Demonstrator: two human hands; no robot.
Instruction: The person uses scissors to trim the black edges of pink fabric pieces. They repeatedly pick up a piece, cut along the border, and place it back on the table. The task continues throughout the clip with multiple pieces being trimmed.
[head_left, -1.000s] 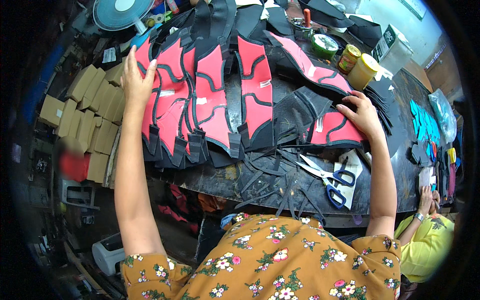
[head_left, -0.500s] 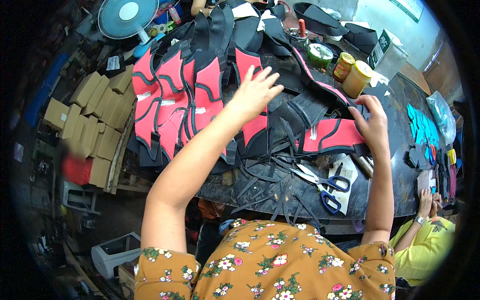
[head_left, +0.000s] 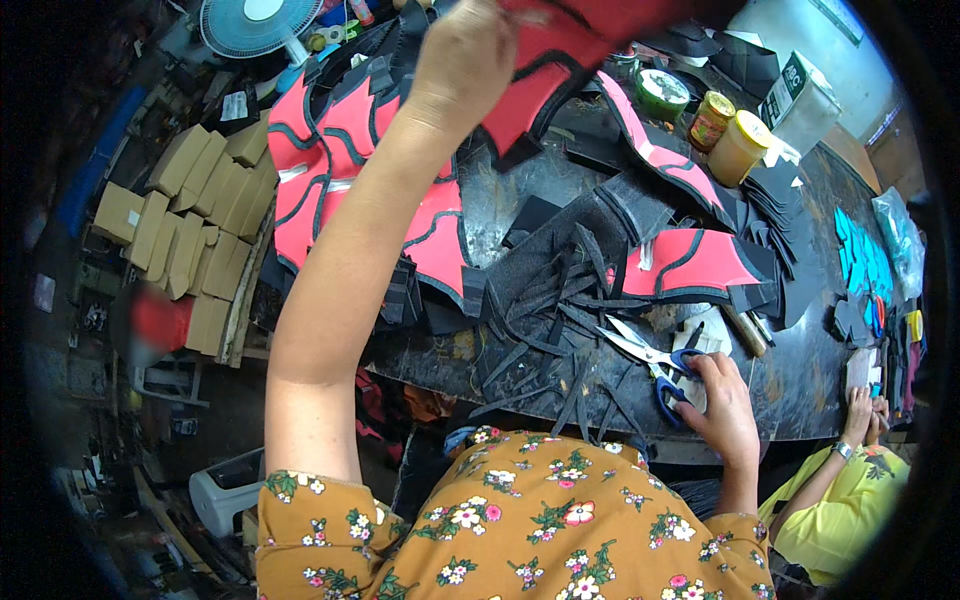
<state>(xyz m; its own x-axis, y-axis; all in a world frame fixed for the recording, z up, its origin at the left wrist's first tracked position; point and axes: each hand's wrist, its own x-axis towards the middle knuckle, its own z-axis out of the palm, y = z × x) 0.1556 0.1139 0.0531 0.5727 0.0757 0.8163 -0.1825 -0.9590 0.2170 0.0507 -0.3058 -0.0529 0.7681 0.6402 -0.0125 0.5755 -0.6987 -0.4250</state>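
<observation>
My left hand (head_left: 465, 70) is raised at the top of the view, its fingers closed on a pink fabric piece with black trim (head_left: 545, 85). This piece hangs above the table, close to the camera, and partly runs out of view. At the table's near edge my right hand (head_left: 722, 405) grips the dark blue handles of a pair of scissors (head_left: 645, 348); their blades lie partly spread and point to the far left. Beyond them lies another pink piece with black trim (head_left: 690, 265). Black offcut strips (head_left: 570, 300) are heaped left of the scissors.
More pink pieces (head_left: 300, 225) lie overlapped at the table's left. Jars (head_left: 740, 148) and a tin (head_left: 800, 100) stand at the back right, with turquoise pieces (head_left: 862, 255) beyond. Cardboard boxes (head_left: 185, 235) and a fan (head_left: 262, 20) are left. A co-worker's hands (head_left: 862, 415) show right.
My left hand has picked up a pink piece from the row and lifted it up. My right hand has left the pink piece at right and come down onto the scissors' handles.
</observation>
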